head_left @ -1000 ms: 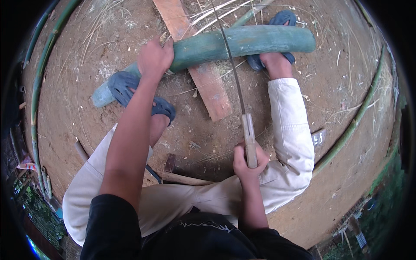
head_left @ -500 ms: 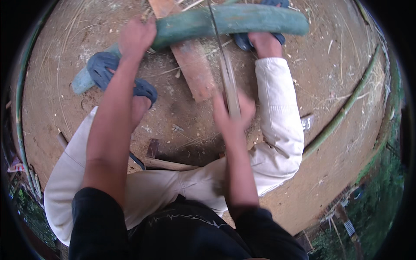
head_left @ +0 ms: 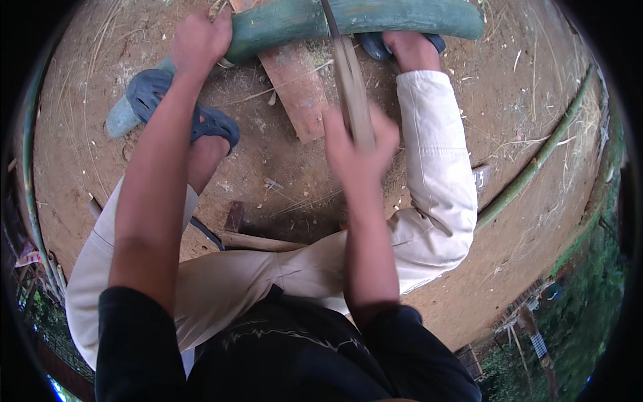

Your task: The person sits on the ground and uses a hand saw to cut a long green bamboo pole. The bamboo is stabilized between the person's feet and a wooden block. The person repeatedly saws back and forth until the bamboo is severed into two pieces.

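On the dirt, with your left hand clamped on the bamboo and right hand gripping the knife, keep that blade clear of your knuckles.

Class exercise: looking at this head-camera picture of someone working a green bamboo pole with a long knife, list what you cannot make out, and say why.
- Knife edge and tip: head view, motion-blurred, tip cut off by the top edge.
- Right hand grip: blurred.
- Green bamboo pole, upper side: cut by the picture's top edge.
- Left hand fingertips: hidden behind the pole.
- Wooden tool handle on the ground: its ends are covered by the legs.
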{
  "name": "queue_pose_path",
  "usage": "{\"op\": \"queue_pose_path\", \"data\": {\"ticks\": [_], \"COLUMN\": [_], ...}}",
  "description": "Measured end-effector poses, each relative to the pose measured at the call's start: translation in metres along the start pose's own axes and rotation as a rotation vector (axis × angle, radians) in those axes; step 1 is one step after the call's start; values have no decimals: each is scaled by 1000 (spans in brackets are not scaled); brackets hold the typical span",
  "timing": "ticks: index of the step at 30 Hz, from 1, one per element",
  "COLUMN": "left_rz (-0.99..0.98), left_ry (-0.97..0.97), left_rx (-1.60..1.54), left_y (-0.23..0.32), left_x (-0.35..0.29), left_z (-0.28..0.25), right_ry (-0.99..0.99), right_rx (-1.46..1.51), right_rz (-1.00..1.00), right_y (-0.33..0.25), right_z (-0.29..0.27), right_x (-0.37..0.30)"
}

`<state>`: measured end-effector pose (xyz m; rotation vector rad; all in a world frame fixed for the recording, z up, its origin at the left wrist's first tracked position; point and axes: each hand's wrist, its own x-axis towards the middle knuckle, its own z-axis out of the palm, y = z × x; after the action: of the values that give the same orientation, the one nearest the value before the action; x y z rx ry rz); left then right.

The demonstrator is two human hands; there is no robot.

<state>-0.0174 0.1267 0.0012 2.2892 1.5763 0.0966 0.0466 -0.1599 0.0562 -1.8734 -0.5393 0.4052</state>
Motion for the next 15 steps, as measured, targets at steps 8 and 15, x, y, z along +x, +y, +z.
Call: {"op": "queue_pose_path", "data": {"ticks": [8,15], "left_rz": [58,133], "left_ry": [123,243], "left_rx": [-29,-90], "left_y": [16,10], "left_x": [-28,-19], "left_z": [7,5], "right_ry": [-71,30], "right_rx": [-52,-23], "right_rz": [46,39], "right_y": [7,9], "right_z": [-24,-24], "right_x": [-33,-68]}}
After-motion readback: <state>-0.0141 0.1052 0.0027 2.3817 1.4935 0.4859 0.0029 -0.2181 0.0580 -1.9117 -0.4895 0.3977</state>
